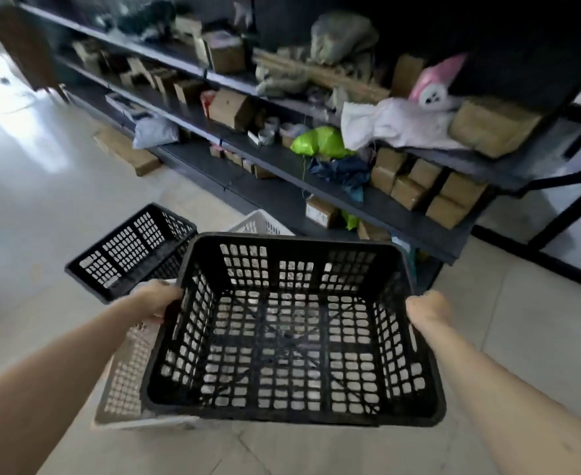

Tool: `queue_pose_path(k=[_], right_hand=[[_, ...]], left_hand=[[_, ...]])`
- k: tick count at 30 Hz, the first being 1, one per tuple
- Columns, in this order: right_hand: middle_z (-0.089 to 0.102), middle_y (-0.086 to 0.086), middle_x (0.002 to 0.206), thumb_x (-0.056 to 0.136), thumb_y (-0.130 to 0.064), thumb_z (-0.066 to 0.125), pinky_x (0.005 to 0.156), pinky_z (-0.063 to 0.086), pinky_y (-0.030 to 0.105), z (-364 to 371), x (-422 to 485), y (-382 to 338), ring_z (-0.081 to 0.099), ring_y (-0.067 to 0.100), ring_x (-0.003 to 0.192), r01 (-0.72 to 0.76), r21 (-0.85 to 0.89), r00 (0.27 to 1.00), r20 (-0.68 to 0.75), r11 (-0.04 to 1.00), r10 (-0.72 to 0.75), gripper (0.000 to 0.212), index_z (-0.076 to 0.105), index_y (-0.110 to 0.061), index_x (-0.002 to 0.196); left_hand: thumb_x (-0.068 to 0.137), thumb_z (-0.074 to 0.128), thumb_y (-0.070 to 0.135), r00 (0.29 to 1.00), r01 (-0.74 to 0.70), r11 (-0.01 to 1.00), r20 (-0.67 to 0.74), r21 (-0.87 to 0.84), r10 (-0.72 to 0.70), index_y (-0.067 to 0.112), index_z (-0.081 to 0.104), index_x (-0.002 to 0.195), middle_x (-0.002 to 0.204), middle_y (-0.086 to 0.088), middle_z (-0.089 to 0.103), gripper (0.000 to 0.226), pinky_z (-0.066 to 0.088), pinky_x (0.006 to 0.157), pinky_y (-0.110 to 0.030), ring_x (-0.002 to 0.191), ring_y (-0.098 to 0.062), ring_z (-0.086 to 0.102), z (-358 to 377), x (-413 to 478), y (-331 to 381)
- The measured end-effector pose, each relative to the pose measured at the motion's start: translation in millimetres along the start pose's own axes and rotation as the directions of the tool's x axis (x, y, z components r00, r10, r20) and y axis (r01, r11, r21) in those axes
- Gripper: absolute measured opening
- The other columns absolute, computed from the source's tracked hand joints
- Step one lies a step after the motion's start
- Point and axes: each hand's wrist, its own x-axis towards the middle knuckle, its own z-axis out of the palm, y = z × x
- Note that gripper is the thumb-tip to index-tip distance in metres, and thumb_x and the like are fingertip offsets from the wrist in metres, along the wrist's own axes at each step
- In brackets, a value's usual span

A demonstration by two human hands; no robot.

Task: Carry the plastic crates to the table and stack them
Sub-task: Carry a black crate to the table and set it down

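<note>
Head view has you holding a black rectangular plastic crate with lattice walls clear of the pale tiled floor, level and open side up, close in front of your body; it is empty, and the floor shows through its perforated base. Your left hand grips the rim of its left wall and your right hand grips the rim of its right wall, roughly opposite each other; the fingers wrap the lip and their tips are out of sight. Both forearms reach forward and slightly inward, wrists close to straight.

By my judgement the crate is light and stiff, moulded plastic with little flex; the rim is the soundest hold, and taking two opposite sides guards against tipping; smooth plastic may slip in a slack grip, so hook the fingers well under the lip.

A white lattice plastic crate sits on the floor just below and left of the held one, partly hidden by it; a second black lattice crate lies beyond, near the dark metal shelving loaded with brown cardboard boxes. No worktop is in view, so I judge the carry not yet done.
</note>
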Motion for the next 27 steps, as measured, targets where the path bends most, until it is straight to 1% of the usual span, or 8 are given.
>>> queue_pose_path(k=[2,6,10,13,15,18,22,27], right_hand=[[0.052,0.010,0.073,0.090,-0.014,0.049,0.058,0.041,0.032,-61.4,-17.6,-37.8,0.052,0.028,0.065,0.060,0.014,0.998,-0.028,0.998,-0.060,0.013,0.053,-0.003,0.086],[0.052,0.010,0.081,0.093,-0.023,0.047,0.056,0.036,0.029,-189.1,-64.8,-104.2,0.051,0.027,0.072,0.148,0.002,0.987,-0.055,0.989,-0.148,0.018,0.050,-0.006,0.088],[0.035,0.004,0.064,0.091,-0.016,0.046,0.048,0.024,0.029,-299.8,-128.9,-141.7,0.035,0.021,0.054,0.240,0.106,0.970,-0.063,0.965,-0.234,0.030,0.034,-0.012,0.065],[0.040,0.007,0.065,0.089,-0.014,0.047,0.051,0.030,0.027,-362.5,-169.2,-150.2,0.042,0.024,0.056,0.263,0.194,0.958,-0.172,0.945,-0.231,0.023,0.039,-0.009,0.069],[0.044,0.010,0.071,0.085,-0.013,0.048,0.056,0.034,0.029,-400.0,-194.6,-149.8,0.047,0.026,0.063,0.267,0.305,0.955,-0.208,0.914,-0.209,0.008,0.045,-0.005,0.083],[0.049,0.010,0.084,0.082,-0.017,0.052,0.050,0.033,0.026,-446.2,-224.2,-136.8,0.048,0.024,0.064,0.281,0.316,0.950,-0.224,0.906,-0.216,0.020,0.049,-0.008,0.099],[0.035,0.007,0.061,0.088,-0.012,0.047,0.040,0.026,0.021,-504.3,-262.9,-105.8,0.032,0.018,0.047,0.255,0.386,0.964,-0.178,0.887,-0.199,0.020,0.041,-0.011,0.069],[0.037,0.004,0.038,0.094,-0.027,0.042,0.034,0.030,0.019,-570.3,-300.3,-36.8,0.033,0.015,0.035,0.098,0.380,0.994,-0.078,0.920,-0.073,0.035,0.042,-0.010,0.064]], left_hand=[[0.090,0.057,0.026,0.996,-0.074,0.997,-0.041,-0.018,0.073,0.007,0.057,0.065,0.054,-0.007,0.053,0.031,0.039,0.041,-0.018,0.043,-0.018,0.050,-48.8,-31.6,36.0],[0.094,0.050,0.019,0.974,-0.200,0.978,-0.119,-0.057,0.192,0.008,0.046,0.062,0.054,-0.010,0.039,0.034,0.038,0.040,-0.017,0.033,-0.018,0.040,-147.7,-121.7,104.7],[0.097,0.046,0.021,0.942,-0.320,0.945,-0.129,-0.071,0.310,0.003,0.052,0.080,0.072,-0.016,0.051,0.026,0.043,0.056,-0.025,0.054,-0.023,0.049,-232.6,-216.1,147.3],[0.094,0.050,0.024,0.882,-0.441,0.893,-0.233,-0.096,0.410,-0.001,0.061,0.086,0.068,-0.014,0.062,0.028,0.047,0.063,-0.028,0.055,-0.025,0.058,-277.6,-273.3,168.2],[0.093,0.053,0.024,0.836,-0.518,0.846,-0.283,-0.124,0.470,0.001,0.062,0.082,0.068,-0.013,0.064,0.026,0.054,0.064,-0.032,0.060,-0.027,0.063,-295.0,-313.8,181.3],[0.089,0.059,0.025,0.794,-0.578,0.801,-0.338,-0.160,0.505,0.001,0.059,0.082,0.089,-0.020,0.066,0.025,0.057,0.080,-0.047,0.077,-0.034,0.066,-310.1,-364.6,197.3],[0.092,0.054,0.023,0.777,-0.601,0.795,-0.289,-0.079,0.559,0.000,0.056,0.086,0.083,-0.014,0.058,0.024,0.044,0.059,-0.031,0.068,-0.026,0.054,-307.8,-413.0,222.0],[0.093,0.056,0.028,0.728,-0.665,0.747,-0.214,0.011,0.651,-0.001,0.057,0.098,0.093,-0.014,0.057,0.029,0.044,0.076,-0.034,0.078,-0.029,0.052,-268.1,-465.6,273.9]])
